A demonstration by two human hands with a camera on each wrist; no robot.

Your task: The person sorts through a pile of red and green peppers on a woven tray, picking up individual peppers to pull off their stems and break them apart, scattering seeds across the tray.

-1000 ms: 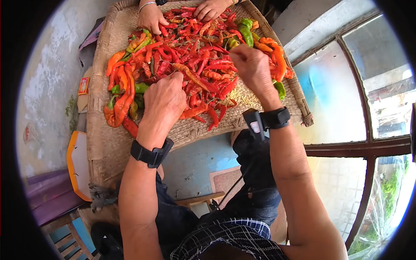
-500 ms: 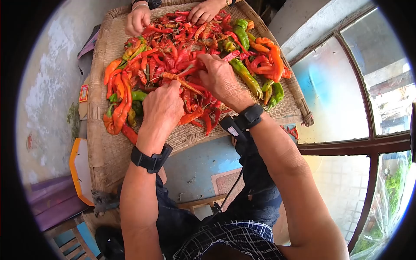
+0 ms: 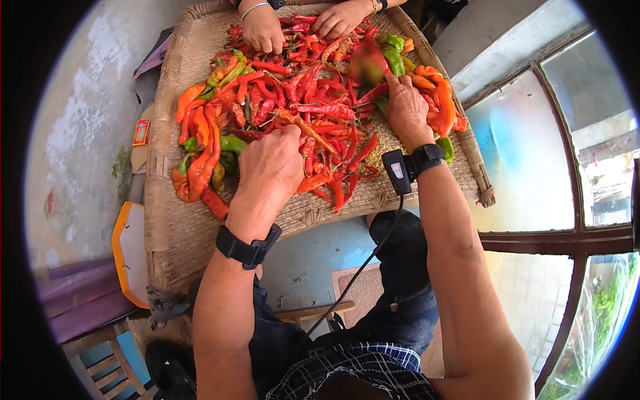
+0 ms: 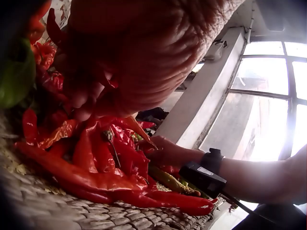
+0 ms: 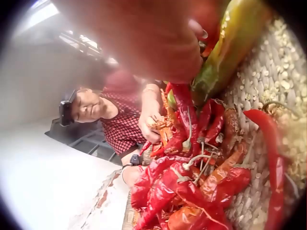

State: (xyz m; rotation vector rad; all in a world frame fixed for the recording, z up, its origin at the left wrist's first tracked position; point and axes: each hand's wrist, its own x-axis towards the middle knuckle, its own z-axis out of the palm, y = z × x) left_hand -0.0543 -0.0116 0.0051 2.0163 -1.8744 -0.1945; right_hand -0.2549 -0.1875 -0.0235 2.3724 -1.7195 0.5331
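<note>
Red chili peppers [image 3: 333,109] lie heaped across a woven tray [image 3: 193,230]. My left hand [image 3: 273,160] is over the near part of the heap, its fingertips close to a wrinkled orange chili pepper [image 3: 310,133]. In the left wrist view its fingers are curled, with a bit of red chili pepper [image 4: 111,80] between them. To the right, my right hand [image 3: 408,110] reaches among green peppers [image 3: 395,60] and orange peppers [image 3: 445,100]. Beside its thumb in the right wrist view lies a yellow-green pepper [image 5: 230,43]; I cannot tell whether the fingers grip anything.
Across the tray, another person's two hands [image 3: 262,30] work in the heap. Orange peppers [image 3: 205,157] line the left side. Pale seeds [image 3: 377,155] are scattered on the weave near my right wrist. A framed window [image 3: 527,153] stands on the right, a wall [image 3: 87,133] on the left.
My right hand went from the right side to the middle of the heap, then back right among the green peppers. My left hand stays over the near part. The other person's hand at the left lowered to the peppers.
</note>
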